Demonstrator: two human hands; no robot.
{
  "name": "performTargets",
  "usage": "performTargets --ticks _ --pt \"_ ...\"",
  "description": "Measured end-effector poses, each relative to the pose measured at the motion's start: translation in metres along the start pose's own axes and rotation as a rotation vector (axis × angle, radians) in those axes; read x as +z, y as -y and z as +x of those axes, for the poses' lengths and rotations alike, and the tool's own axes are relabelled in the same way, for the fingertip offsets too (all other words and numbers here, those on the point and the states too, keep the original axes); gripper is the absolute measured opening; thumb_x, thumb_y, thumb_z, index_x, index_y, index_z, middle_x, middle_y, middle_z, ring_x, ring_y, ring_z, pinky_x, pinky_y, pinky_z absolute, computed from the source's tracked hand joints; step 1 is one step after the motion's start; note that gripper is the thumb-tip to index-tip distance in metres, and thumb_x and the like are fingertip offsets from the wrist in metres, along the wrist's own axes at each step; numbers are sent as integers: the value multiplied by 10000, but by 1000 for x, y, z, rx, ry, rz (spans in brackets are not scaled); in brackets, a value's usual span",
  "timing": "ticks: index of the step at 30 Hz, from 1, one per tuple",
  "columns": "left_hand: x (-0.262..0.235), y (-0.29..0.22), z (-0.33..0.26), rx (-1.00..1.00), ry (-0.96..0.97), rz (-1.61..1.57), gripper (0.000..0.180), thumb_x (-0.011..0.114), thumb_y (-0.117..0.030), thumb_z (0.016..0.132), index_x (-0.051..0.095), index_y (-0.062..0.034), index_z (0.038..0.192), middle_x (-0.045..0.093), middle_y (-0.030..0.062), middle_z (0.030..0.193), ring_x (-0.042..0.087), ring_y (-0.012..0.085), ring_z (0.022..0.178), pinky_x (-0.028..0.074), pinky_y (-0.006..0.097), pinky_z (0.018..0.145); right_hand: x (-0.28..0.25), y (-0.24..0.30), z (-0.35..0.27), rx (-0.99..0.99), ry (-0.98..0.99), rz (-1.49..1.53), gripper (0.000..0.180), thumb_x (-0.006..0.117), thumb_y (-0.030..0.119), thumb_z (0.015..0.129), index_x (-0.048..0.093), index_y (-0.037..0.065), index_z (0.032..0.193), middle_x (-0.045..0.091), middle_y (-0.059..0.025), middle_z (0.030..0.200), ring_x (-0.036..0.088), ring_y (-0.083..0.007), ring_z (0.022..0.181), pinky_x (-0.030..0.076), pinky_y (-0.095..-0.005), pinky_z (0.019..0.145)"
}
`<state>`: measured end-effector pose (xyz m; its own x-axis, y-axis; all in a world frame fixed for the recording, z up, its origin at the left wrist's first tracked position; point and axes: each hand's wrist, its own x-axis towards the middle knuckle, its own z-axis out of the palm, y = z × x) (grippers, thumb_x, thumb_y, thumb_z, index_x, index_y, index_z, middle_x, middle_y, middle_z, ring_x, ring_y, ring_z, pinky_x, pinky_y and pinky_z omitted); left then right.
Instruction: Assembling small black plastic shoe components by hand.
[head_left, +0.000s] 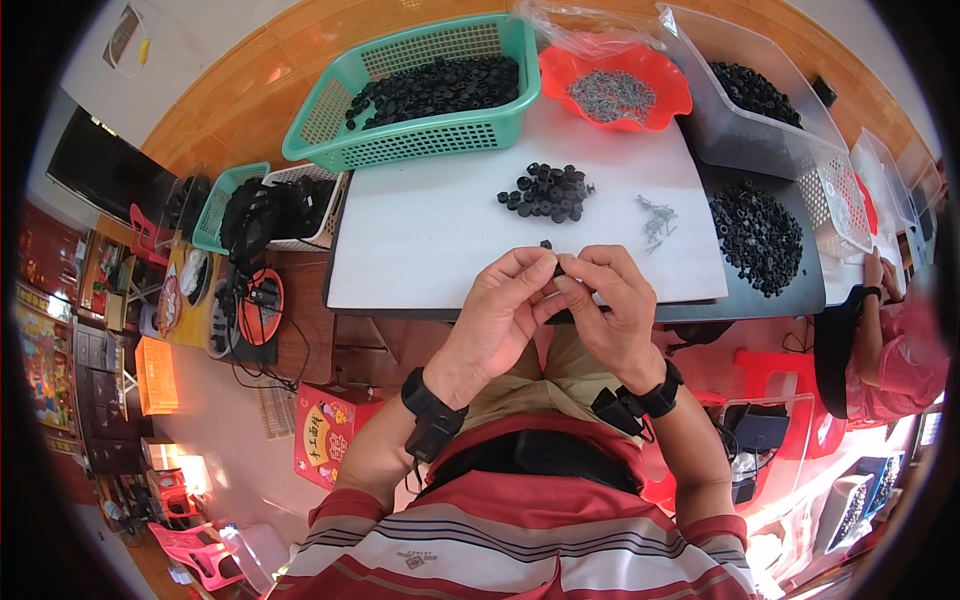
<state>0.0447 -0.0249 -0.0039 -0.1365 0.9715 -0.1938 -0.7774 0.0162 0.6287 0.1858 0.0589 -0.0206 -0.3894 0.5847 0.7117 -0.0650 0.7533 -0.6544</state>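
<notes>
My left hand (497,312) and my right hand (617,312) meet at the near edge of the white work surface (430,235). Both have their fingertips pinched around a small black plastic part (559,269), mostly covered by the fingers. Just beyond the fingertips is another small black piece (546,244). Farther out lies a pile of round black plastic parts (548,193). To the right of that pile, several thin metal screws or pins (655,222) are scattered loosely.
Along the back stand a green basket of black parts (425,143), a red scalloped bowl (675,95) of metal pins and a clear bin (735,140). Many black parts (757,237) cover the dark tray at right. Another person's hand (880,272) is at far right.
</notes>
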Motion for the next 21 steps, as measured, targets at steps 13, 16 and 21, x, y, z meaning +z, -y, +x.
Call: performTargets --ticks 13,16,21 --pt "-1 9 -1 1 -17 8 127 717 -203 986 628 -123 1028 686 5 1003 669 123 931 570 297 880 -3 1 -6 -66 -35 -28 284 811 34 832 734 73 1102 651 -84 969 660 -182 682 535 -295 556" --pt "-2 10 -1 -8 -5 19 132 718 -217 986 629 -131 1030 685 -3 1014 670 120 940 561 296 877 -3 -2 -8 -99 -26 -53 298 804 27 831 712 76 1110 645 -90 979 665 -197 684 541 -307 549" --pt "6 9 -3 -19 -19 20 135 700 -237 999 635 -127 1043 690 -2 1019 671 116 948 555 289 874 -4 -3 -10 -140 -26 -154 333 773 9 846 649 75 1148 634 -105 1001 672 -248 689 546 -345 536"
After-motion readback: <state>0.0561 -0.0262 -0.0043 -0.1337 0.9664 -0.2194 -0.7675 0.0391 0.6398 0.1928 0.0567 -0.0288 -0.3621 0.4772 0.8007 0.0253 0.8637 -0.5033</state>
